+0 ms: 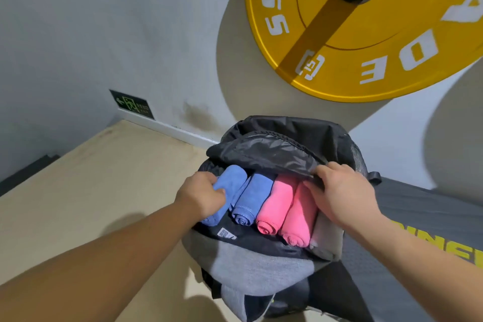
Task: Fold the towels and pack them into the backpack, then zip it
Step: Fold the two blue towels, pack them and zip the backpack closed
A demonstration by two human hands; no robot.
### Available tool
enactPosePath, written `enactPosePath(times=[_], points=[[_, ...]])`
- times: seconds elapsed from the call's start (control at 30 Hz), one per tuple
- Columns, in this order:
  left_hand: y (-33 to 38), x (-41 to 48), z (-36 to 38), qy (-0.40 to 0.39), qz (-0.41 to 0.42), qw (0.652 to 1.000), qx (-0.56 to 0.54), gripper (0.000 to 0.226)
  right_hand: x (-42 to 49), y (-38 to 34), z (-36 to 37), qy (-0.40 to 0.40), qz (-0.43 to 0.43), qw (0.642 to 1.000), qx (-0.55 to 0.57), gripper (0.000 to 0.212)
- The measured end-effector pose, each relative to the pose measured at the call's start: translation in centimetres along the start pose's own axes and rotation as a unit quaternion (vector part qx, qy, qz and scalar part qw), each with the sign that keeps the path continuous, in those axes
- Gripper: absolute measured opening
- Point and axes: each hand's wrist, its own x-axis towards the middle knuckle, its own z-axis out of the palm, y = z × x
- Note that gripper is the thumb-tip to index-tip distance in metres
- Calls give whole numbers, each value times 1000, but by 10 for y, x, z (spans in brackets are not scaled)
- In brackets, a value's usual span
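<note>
A black and grey backpack (264, 266) stands open in front of me, its main compartment facing up. Inside lie rolled towels side by side: two blue ones (248, 201) on the left and two pink ones (277, 206) on the right. My left hand (203, 196) grips the leftmost blue towel roll (227, 180) at the bag's left edge. My right hand (342, 196) holds the black top flap (266, 151) at its right edge, pulled back from the opening. A pale grey piece shows under my right hand, beside the pink rolls.
The backpack rests partly on a wooden platform (91, 185) and partly on a dark mat (423, 217) with yellow lettering. A yellow weight plate (379, 42) hangs on the grey wall just behind the bag. An exit sign (132, 104) sits low on the wall at left.
</note>
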Motion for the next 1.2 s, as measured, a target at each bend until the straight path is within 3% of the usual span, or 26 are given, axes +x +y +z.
enactPosePath(times=[0.2, 0.3, 0.4, 0.5, 0.57, 0.63, 0.73, 0.8, 0.9, 1.0, 1.13, 1.2], points=[[9, 33, 14, 9, -5, 992, -125, 7, 12, 6, -5, 75, 68, 979, 174, 25], [7, 43, 21, 29, -42, 990, -129, 10, 17, 10, -11, 89, 91, 965, 229, 25], [8, 43, 16, 61, -25, 995, -73, 7, 15, 17, -10, 70, 47, 969, 231, 25], [19, 25, 13, 127, 91, 988, 17, 27, 4, 24, -8, 25, -20, 983, 180, 32], [39, -2, 20, 150, 258, 954, 8, 25, -4, 35, -8, 17, -58, 989, 133, 35], [64, -36, 34, 70, 415, 907, 9, 19, -8, 48, -12, 6, -85, 993, 84, 40], [92, -77, 66, -47, 514, 845, 138, 27, -13, 62, -15, 3, -85, 995, 48, 29], [105, -90, 82, -67, 497, 833, 233, 39, -14, 63, -20, 19, -42, 995, 89, 29], [117, -88, 87, -62, 454, 846, 273, 52, -8, 62, -27, 33, 42, 971, 233, 39], [122, -83, 88, -65, 446, 848, 279, 54, -7, 62, -26, 30, 94, 942, 322, 37], [127, -71, 86, -100, 425, 873, 219, 59, -9, 66, -23, 34, 99, 933, 345, 35], [136, -62, 84, -92, 422, 885, 172, 50, -5, 67, -25, 44, 100, 927, 358, 34]])
